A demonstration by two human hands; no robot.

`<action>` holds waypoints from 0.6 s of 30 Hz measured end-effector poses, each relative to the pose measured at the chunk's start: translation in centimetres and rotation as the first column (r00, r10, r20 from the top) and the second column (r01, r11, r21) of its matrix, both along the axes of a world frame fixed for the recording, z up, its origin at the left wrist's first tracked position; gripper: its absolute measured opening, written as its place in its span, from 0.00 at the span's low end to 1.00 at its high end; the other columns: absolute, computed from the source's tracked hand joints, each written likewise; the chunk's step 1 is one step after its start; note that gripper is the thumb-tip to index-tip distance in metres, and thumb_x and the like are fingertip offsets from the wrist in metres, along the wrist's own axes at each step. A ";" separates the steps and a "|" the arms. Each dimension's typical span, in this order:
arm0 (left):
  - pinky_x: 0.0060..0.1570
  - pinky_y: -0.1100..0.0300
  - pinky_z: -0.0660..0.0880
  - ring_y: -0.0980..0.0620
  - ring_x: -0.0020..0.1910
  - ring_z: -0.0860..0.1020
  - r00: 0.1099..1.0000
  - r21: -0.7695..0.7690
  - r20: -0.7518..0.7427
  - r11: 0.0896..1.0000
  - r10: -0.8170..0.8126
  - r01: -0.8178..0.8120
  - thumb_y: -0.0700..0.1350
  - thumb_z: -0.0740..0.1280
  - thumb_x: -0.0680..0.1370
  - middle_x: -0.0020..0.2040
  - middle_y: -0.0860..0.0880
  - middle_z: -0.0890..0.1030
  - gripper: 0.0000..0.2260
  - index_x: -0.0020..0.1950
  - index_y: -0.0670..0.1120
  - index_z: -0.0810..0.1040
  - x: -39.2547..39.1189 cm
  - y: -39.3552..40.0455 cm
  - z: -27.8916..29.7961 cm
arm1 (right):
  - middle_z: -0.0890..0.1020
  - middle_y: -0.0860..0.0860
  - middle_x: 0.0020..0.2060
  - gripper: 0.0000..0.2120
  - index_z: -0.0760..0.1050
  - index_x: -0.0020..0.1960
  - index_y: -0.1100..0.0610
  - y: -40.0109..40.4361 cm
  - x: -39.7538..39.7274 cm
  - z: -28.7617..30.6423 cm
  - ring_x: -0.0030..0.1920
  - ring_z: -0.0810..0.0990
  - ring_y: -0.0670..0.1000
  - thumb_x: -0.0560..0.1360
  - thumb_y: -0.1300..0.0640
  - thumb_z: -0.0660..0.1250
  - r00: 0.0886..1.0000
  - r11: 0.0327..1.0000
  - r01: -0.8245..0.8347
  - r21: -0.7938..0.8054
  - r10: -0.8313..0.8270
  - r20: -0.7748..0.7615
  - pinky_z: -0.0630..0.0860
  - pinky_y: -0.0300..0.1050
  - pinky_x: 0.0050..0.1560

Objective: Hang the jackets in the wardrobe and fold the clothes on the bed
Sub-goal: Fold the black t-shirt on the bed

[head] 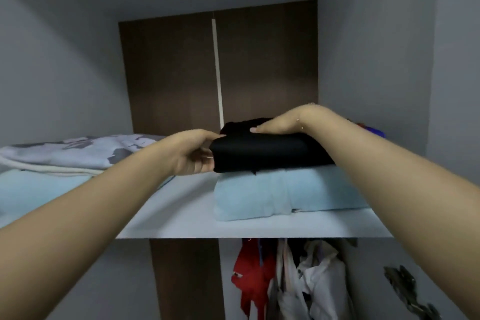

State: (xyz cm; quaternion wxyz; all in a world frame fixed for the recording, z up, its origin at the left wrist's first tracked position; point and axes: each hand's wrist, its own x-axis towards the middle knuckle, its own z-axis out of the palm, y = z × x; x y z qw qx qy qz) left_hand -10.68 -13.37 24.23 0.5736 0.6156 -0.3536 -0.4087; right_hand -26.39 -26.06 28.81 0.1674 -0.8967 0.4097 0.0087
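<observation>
Two bare forearms were seen, with no sleeves reaching into view. A thin chain bracelet (299,123) with small beads was worn at the wrist of the right hand (279,125). The thumbnail of that hand was kept short and pale.

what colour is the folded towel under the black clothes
Light blue towel, seen in the head view, under the black clothes.
</observation>
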 end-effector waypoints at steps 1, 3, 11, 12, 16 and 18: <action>0.38 0.59 0.83 0.52 0.38 0.79 0.999 0.007 0.052 1.000 0.012 -0.013 0.39 0.65 0.79 0.40 0.46 0.78 0.04 0.53 0.43 0.77 0.4 0.5 -0.4 | 0.52 0.52 0.79 0.33 0.51 0.80 0.51 0.1 0.4 -1.1 0.78 0.52 0.53 0.80 0.35 0.48 1.000 1.000 -0.024 -0.007 0.024 0.004 0.49 0.51 0.76; 0.45 0.57 0.81 0.50 0.41 0.82 0.990 -0.007 0.136 0.999 0.044 -0.044 0.39 0.64 0.81 0.45 0.44 0.81 0.06 0.55 0.42 0.78 1.1 2.1 -0.6 | 0.49 0.50 0.79 0.31 0.49 0.80 0.51 0.3 0.5 -2.1 0.79 0.47 0.52 0.82 0.37 0.47 0.998 0.998 -0.053 -0.040 0.055 0.027 0.44 0.51 0.76; 0.40 0.62 0.79 0.53 0.42 0.83 0.757 -0.239 0.516 0.916 0.400 -0.321 0.42 0.65 0.80 0.51 0.45 0.84 0.04 0.47 0.46 0.79 13.9 11.5 4.0 | 0.83 0.54 0.48 0.13 0.82 0.52 0.58 7.4 6.6 -1.3 0.46 0.80 0.52 0.79 0.52 0.62 0.781 0.961 0.001 -0.275 0.171 0.601 0.75 0.43 0.47; 0.43 0.61 0.77 0.52 0.43 0.81 0.679 -0.225 0.591 0.898 0.435 -0.379 0.42 0.65 0.80 0.52 0.44 0.84 0.05 0.47 0.45 0.79 16.4 12.4 4.1 | 0.83 0.54 0.42 0.13 0.82 0.48 0.60 9.2 8.4 -1.7 0.38 0.79 0.51 0.79 0.54 0.62 0.694 0.992 -0.096 -0.086 0.128 0.709 0.75 0.42 0.38; 0.58 0.56 0.67 0.43 0.59 0.75 0.421 0.001 0.849 0.795 0.320 -0.607 0.52 0.62 0.82 0.65 0.39 0.77 0.17 0.61 0.40 0.77 24.7 15.1 2.9 | 0.80 0.58 0.35 0.17 0.74 0.46 0.63 13.6 14.5 -5.0 0.29 0.79 0.54 0.81 0.48 0.60 0.702 0.822 -0.305 0.482 -0.148 0.697 0.79 0.44 0.29; 0.67 0.57 0.61 0.43 0.71 0.68 0.405 0.126 0.894 0.761 0.191 -0.636 0.56 0.56 0.83 0.74 0.40 0.68 0.24 0.72 0.41 0.71 27.5 15.4 2.3 | 0.78 0.60 0.38 0.21 0.72 0.48 0.63 14.0 16.6 -6.9 0.35 0.81 0.58 0.80 0.43 0.60 0.739 0.729 -0.260 0.633 -0.271 0.617 0.81 0.48 0.34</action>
